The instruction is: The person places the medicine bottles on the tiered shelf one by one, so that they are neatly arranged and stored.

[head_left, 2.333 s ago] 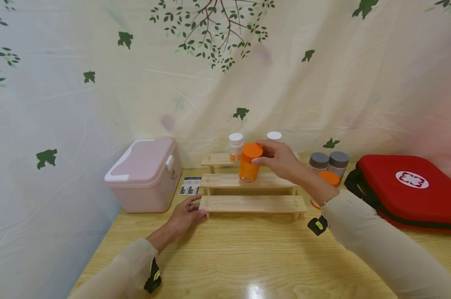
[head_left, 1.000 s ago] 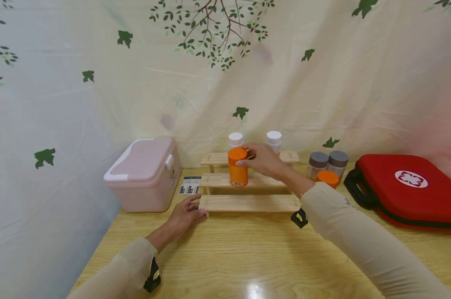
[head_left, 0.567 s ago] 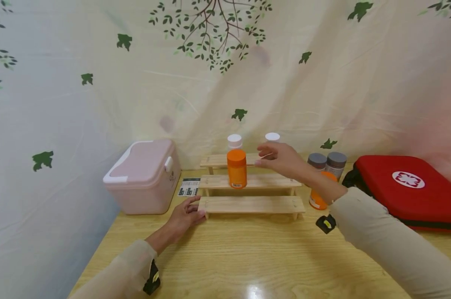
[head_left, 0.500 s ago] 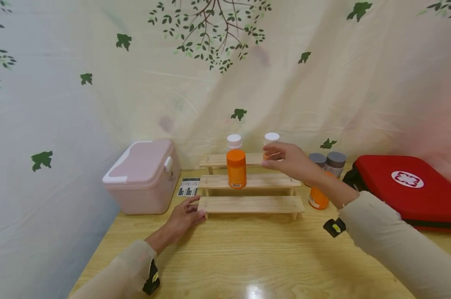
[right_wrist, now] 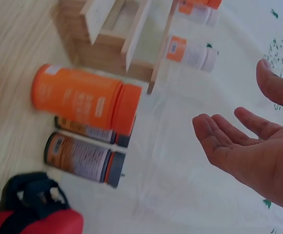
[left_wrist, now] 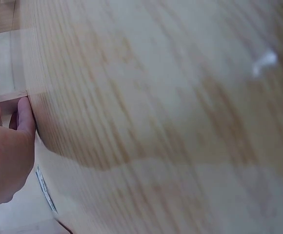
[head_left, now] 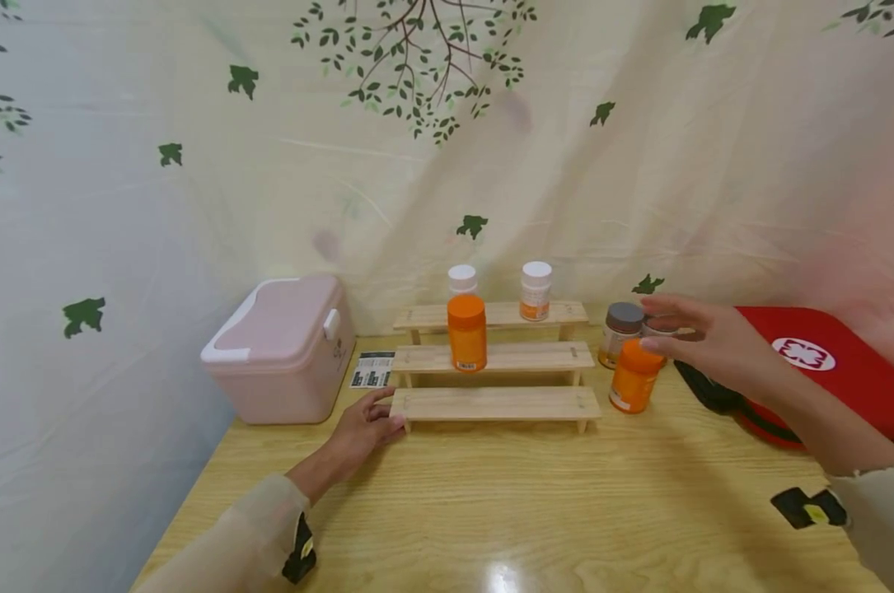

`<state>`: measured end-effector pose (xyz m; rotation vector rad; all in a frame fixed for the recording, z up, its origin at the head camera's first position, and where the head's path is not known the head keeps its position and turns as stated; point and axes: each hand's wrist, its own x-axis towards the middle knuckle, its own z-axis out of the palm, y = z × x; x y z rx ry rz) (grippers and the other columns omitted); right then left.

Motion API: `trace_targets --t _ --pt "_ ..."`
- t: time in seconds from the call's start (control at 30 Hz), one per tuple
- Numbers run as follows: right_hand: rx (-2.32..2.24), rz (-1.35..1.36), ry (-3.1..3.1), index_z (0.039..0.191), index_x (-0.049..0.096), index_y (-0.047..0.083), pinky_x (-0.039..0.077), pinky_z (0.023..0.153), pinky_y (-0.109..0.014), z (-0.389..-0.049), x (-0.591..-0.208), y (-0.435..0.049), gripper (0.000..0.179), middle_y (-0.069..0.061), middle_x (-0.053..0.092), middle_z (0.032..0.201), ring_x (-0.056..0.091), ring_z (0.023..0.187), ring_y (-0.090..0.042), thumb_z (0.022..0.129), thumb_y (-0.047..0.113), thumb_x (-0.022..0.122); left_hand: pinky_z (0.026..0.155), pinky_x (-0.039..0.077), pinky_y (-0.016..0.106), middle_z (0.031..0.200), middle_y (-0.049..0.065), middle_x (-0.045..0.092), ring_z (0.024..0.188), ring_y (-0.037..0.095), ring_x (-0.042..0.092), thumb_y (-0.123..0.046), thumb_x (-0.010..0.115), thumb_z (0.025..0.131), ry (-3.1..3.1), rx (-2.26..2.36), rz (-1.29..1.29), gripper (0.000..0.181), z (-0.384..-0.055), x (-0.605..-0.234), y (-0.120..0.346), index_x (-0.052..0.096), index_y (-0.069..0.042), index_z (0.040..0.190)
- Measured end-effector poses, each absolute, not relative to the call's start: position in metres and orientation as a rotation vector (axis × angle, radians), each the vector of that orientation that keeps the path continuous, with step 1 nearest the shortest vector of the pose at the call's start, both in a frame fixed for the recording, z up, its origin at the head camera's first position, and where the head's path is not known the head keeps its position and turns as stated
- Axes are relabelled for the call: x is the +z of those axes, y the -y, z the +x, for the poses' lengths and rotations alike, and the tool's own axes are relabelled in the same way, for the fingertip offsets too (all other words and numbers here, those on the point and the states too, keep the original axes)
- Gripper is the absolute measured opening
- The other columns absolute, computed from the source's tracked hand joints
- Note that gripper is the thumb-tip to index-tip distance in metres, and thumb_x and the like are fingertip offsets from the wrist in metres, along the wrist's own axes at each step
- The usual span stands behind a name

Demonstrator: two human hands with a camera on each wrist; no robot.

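Observation:
My left hand (head_left: 359, 435) holds the left end of a three-step wooden rack (head_left: 494, 403), thumb in front and fingers at the side. In the left wrist view, thumb and fingers (left_wrist: 26, 114) meet at the rack's end. An orange pill bottle (head_left: 466, 333) stands upright on the middle step. Two white-capped bottles, the right one (head_left: 535, 292) in full view, stand on the top step. My right hand (head_left: 728, 350), fingers spread and empty, is beside the cap of another orange bottle (head_left: 634, 379) on the table. The right wrist view shows a gap between the hand and this bottle (right_wrist: 78, 95).
Two grey-capped bottles stand behind the table's orange bottle, the left one (head_left: 621, 329) plainer to see. A red first-aid case (head_left: 847, 362) lies at the right. A pink lidded box (head_left: 283, 354) stands left of the rack, with a printed sheet (head_left: 373, 370) between them.
My right hand set the orange bottle on the middle step, let go, and moved right to the other orange bottle. My left hand has stayed at the rack's end.

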<state>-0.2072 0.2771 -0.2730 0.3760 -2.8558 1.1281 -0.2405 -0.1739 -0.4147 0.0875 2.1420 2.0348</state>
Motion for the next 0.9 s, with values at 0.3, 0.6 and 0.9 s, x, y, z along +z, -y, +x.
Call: trace_targets --t 0.3,0.6,0.9 --pt "1.052 0.300 2.865 0.150 0.032 0.009 0.056 0.081 -0.049 -0.201 -0.290 -0.312 0.071 -0.026 0.049 0.135 0.046 0.117 -0.044 0.093 0.036 0.064 0.093 0.054 0.040 0.114 0.022 0.059 0.093 0.020 0.064 0.008 0.054 0.094 -2.118 2.038 0.073 0.059 -0.241 -0.415 0.175 0.031 0.000 0.147" --pt "1.078 0.246 2.896 0.150 0.026 0.002 0.049 0.088 -0.063 -0.214 -0.312 -0.327 0.078 -0.033 0.041 0.139 0.041 0.120 -0.051 0.093 0.038 0.063 0.093 0.053 0.041 0.115 0.024 0.058 0.094 0.021 0.064 0.007 0.055 0.094 -2.135 2.025 0.081 0.058 -0.240 -0.412 0.176 0.031 0.001 0.147" --pt "1.199 0.263 2.938 0.150 0.023 -0.001 0.044 0.095 -0.064 -0.231 -0.334 -0.324 0.083 -0.032 0.041 0.139 0.040 0.123 -0.049 0.092 0.043 0.062 0.093 0.054 0.041 0.114 0.024 0.058 0.093 0.022 0.064 0.008 0.054 0.094 -2.132 2.031 0.105 0.058 -0.241 -0.414 0.177 0.031 0.002 0.146"
